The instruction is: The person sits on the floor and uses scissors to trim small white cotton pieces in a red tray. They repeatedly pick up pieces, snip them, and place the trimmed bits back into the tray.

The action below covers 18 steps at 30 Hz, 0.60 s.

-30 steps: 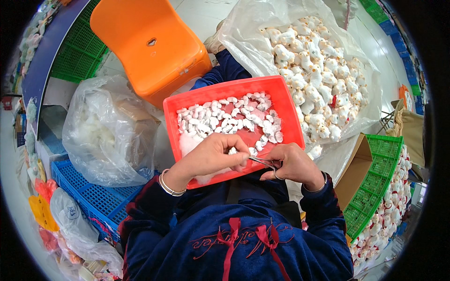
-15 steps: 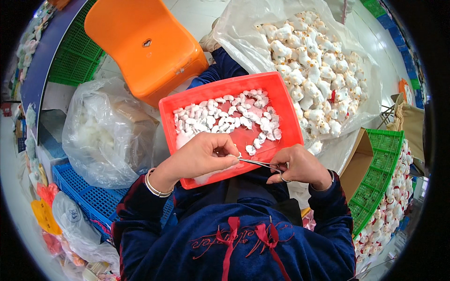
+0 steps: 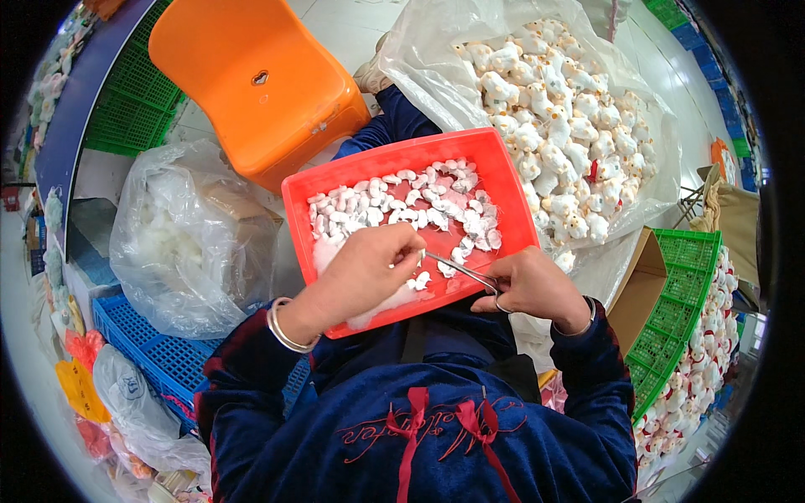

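Observation:
A red plastic tray (image 3: 513, 201) lies across my lap, with many small white stuffed pieces (image 3: 369, 199) in its far half. White fluffy stuffing (image 3: 329, 253) sits along its left side. Above the tray my left hand (image 3: 373, 264) is closed in a pinch; a bit of white shows at its fingertips, mostly hidden by the fingers. My right hand (image 3: 537, 289) grips slim metal forceps (image 3: 470, 275) by the finger loops. Their tip points left and meets the pinched fingers. Below that tip lie a few white pieces (image 3: 420, 281).
A big clear bag (image 3: 402, 50) of white plush toys (image 3: 553, 126) stands far right. An orange stool (image 3: 260, 84) is far left, with a bag of stuffing (image 3: 180, 243) nearer. A blue crate (image 3: 159, 356) and a green crate (image 3: 679, 310) flank me.
My left hand has moved up and slightly left over the tray, uncovering white pieces near its close side. My right hand has shifted slightly, and the forceps slope more steeply.

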Tool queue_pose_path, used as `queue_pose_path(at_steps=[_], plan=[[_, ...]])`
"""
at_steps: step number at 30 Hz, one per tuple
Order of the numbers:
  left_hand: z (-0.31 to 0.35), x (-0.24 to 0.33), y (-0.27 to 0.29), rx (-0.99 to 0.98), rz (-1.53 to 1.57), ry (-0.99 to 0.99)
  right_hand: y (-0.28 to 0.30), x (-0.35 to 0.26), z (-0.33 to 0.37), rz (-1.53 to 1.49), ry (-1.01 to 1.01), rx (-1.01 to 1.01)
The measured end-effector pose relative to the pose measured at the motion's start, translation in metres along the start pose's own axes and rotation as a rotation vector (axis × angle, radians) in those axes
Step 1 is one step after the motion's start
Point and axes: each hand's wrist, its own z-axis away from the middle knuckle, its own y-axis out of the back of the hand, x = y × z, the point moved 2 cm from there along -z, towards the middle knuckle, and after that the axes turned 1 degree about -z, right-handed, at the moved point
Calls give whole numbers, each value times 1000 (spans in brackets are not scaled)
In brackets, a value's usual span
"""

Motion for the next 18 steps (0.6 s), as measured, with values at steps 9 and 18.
queue_pose_path(at_steps=[9, 18], plan=[[-8, -8, -10, -145, 173, 105, 1, -8, -4, 246, 93, 115], [-16, -15, 2, -263, 344, 179, 12, -15, 7, 292, 68, 59]])
